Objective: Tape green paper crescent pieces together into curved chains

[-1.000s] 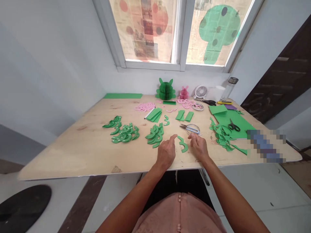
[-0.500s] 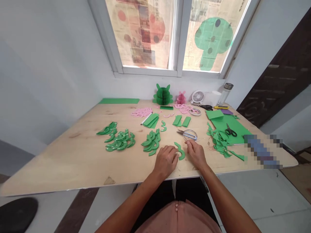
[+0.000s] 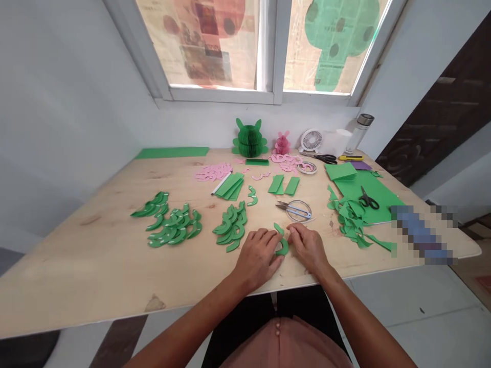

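A wavy green paper cutout (image 3: 284, 247) lies on the table in front of me. My left hand (image 3: 258, 254) is over its left side, fingers bent and pressed against it, partly covering it. My right hand (image 3: 307, 245) is at the cutout's right edge with thumb and forefinger pinched together. Anything between those fingertips is too small to make out. Just beyond my hands are thread snips (image 3: 293, 209) with a blue handle, lying by a ring. Left of my left hand sits a pile of green wavy cutouts (image 3: 231, 225), and one more cutout (image 3: 252, 196) lies behind.
More green cutouts (image 3: 172, 227) lie to the left. Folded green papers (image 3: 230, 185), pink cutouts (image 3: 215, 172) and a tape roll (image 3: 306, 167) are farther back. Green scraps (image 3: 350, 217) and black scissors (image 3: 369, 198) lie right. A green paper ornament (image 3: 250, 140) and fan (image 3: 311, 139) stand by the wall.
My right hand has come closer to the wavy cutout, and my left hand covers more of it. The camera view has tilted down slightly.
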Tool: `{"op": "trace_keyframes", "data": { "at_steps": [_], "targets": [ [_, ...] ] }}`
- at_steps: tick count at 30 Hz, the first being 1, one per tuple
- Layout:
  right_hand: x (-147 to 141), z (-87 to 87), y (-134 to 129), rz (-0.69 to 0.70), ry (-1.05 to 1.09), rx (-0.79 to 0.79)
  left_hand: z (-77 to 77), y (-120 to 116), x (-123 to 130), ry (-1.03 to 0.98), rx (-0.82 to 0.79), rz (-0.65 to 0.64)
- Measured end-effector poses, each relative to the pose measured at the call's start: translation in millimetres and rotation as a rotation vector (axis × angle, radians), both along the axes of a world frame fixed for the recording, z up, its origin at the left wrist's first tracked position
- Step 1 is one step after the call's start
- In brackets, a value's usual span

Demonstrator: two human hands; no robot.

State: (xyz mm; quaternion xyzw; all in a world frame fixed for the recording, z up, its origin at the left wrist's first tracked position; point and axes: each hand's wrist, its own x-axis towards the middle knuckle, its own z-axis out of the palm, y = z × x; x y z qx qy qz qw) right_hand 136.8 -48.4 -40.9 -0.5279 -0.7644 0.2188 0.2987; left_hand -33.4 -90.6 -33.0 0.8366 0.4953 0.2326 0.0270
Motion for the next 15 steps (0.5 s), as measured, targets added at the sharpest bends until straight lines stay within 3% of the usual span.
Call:
{"op": "trace_keyframes", "data": {
  "at_steps": [11,15],
  "targets": [
    [-4.7,2.3,-1.1,-0.035,-0.057,0.060,-0.4,4.6,-11.7,-0.052,0.002,-0.072],
    [-3.9,2.5,0.9,-0.033,-0.016,0.009,3.5,10.7,-15.1,-0.086,-0.025,-0.097]
  ]
}}
